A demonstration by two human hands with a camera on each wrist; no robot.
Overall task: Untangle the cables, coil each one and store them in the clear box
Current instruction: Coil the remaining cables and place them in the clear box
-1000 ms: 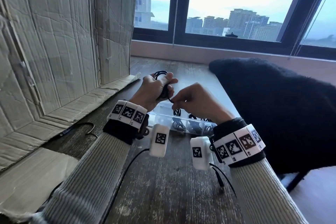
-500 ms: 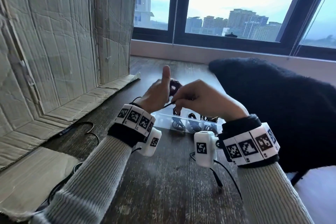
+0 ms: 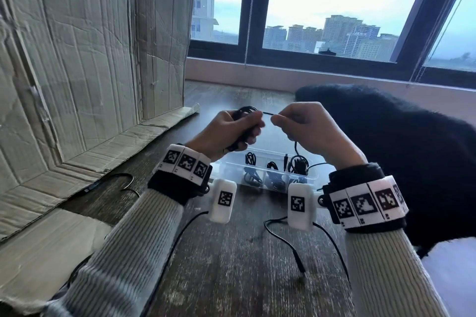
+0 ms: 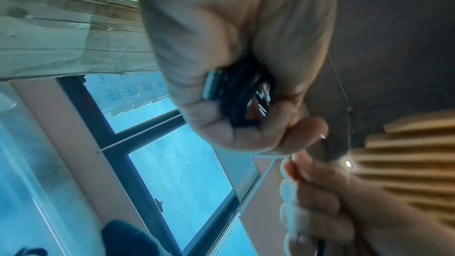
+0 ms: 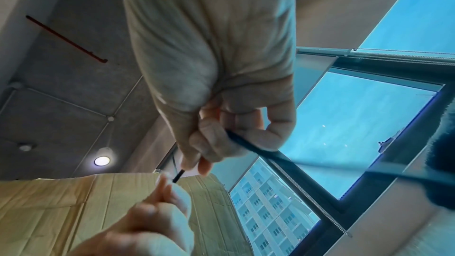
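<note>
Fingers of my left hand point(image 3: 231, 128) curl tight around the coiled black cable point(image 3: 246, 110); my right hand point(image 3: 309, 131) pinches its free strand between thumb and forefinger above the clear box point(image 3: 313, 177).

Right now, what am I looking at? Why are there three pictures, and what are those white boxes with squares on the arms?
No machine here, just a person tidying cables. One picture comes from a camera on their head; the other two come from the white boxes, which are little cameras strapped to each wrist, looking up along the hands. The left hand grips a coiled black cable. The right hand pinches the loose end of that same cable, stretched between them. Below, on the wooden table, sits a clear box with more black cables already inside. Cardboard stands on the left, and a window is behind.
</note>
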